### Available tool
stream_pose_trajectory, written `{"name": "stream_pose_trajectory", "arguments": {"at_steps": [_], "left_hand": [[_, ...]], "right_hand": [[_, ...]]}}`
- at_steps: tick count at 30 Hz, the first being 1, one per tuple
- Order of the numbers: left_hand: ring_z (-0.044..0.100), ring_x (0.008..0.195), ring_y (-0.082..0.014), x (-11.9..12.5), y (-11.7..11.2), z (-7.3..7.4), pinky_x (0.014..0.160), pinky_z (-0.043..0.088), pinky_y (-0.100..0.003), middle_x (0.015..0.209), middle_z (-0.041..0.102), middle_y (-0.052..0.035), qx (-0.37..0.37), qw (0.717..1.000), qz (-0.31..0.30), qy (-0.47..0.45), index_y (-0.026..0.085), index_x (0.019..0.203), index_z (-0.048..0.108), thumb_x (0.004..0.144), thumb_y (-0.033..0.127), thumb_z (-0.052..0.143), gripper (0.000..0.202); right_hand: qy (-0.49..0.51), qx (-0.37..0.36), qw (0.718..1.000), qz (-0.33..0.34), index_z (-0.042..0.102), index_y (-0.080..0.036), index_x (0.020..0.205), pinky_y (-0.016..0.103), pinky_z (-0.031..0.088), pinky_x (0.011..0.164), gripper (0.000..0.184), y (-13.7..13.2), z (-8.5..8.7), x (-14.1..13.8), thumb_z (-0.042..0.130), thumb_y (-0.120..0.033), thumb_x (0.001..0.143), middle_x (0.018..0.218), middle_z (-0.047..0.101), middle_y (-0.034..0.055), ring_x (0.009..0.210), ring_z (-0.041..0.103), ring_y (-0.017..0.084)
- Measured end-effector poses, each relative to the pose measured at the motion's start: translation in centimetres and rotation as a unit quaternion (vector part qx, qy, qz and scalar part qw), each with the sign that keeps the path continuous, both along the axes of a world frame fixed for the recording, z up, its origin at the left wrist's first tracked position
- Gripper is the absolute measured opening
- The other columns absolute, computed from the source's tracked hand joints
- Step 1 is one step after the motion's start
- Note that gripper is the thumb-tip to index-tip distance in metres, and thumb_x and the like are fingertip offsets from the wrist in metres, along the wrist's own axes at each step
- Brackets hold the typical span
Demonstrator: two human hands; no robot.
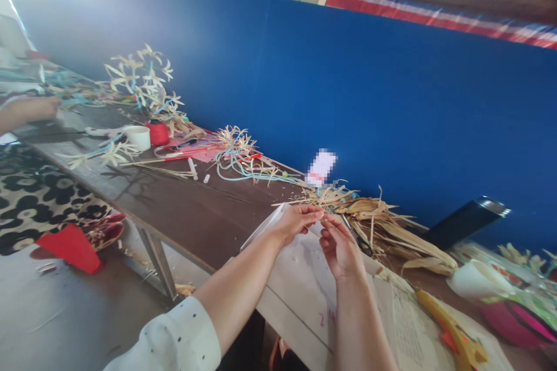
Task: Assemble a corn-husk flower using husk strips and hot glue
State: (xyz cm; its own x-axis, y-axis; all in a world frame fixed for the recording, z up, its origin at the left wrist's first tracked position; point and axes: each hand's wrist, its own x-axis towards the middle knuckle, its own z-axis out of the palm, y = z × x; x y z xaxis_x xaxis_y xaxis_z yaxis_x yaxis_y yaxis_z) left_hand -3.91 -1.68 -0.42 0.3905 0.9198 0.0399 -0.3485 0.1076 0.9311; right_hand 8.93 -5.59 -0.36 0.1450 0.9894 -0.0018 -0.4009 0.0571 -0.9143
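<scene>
My left hand (pixel 299 224) and my right hand (pixel 340 246) meet fingertip to fingertip above the table. Both pinch closed around something too small to make out. Beneath them lies a pale sheet of paper (pixel 300 284) with reddish handwriting near its lower part. Just beyond my right hand, a heap of dry, straw-coloured husk strips (pixel 387 232) runs along the back of the table. A pair of scissors (pixel 362 240) with dark handles lies partly hidden beside that hand.
A yellow glue gun (pixel 452 327), pink bowl (pixel 516 322), white cup (pixel 478 281) and black flask (pixel 465 225) lie rightward. Leftward are husk flowers (pixel 237 140), a white cup (pixel 138 139) and red spool (pixel 158 133). Another person's hand (pixel 37 109) is far left. A blue panel (pixel 348 87) stands behind.
</scene>
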Motion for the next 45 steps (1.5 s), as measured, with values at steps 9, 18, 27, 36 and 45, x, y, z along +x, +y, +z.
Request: {"name": "stream_pose_trajectory", "arguments": {"at_steps": [9,18,27,36,45], "left_hand": [[0.038,0.053,-0.0051,0.3,0.2,-0.3,0.047,0.03,-0.019,0.067,0.054,0.0005,0.064,0.993,0.067,0.074,0.014,0.094,0.066,0.067,0.046,0.063,0.042],[0.036,0.05,-0.0048,0.2,0.1,-0.3,0.048,0.031,-0.018,0.059,0.05,0.003,0.129,0.982,0.072,0.117,0.014,0.097,0.066,0.069,0.043,0.063,0.04],[0.038,0.053,-0.0065,0.4,0.3,-0.6,0.053,0.032,-0.02,0.058,0.049,0.0028,0.149,0.975,0.085,0.144,0.013,0.096,0.067,0.069,0.043,0.062,0.04],[0.037,0.055,-0.0072,0.3,0.1,-0.3,0.052,0.029,-0.021,0.058,0.047,0.0028,0.17,0.966,0.089,0.171,0.015,0.094,0.068,0.069,0.041,0.061,0.037],[0.044,0.059,-0.0093,0.3,-0.1,-0.5,0.058,0.038,-0.022,0.065,0.053,0.0009,0.198,0.961,0.102,0.165,0.015,0.1,0.065,0.071,0.047,0.061,0.043]], "right_hand": [[-0.073,-0.001,0.997,-0.036,0.068,-0.022,0.081,0.019,0.035,0.044,0.028,0.1,-0.4,-0.6,0.077,-0.034,0.058,0.071,0.06,-0.0022,0.054,0.048,0.007],[-0.162,0.015,0.98,-0.113,0.066,-0.02,0.075,0.02,0.032,0.044,0.029,0.5,-0.9,-0.3,0.074,-0.044,0.06,0.06,0.053,-0.0037,0.049,0.042,0.007],[-0.326,0.07,0.931,-0.151,0.064,-0.02,0.078,0.026,0.036,0.052,0.035,0.4,-1.4,-0.1,0.058,-0.053,0.072,0.06,0.055,0.0004,0.054,0.046,0.014],[-0.513,0.175,0.799,-0.259,0.054,-0.021,0.07,0.034,0.037,0.071,0.026,0.7,-1.3,-0.1,0.047,-0.043,0.08,0.072,0.055,0.0065,0.073,0.05,0.021],[-0.184,0.01,0.961,-0.206,0.063,-0.02,0.077,0.023,0.032,0.043,0.032,0.9,-1.6,0.3,0.064,-0.05,0.066,0.061,0.054,-0.0015,0.048,0.043,0.01]]}}
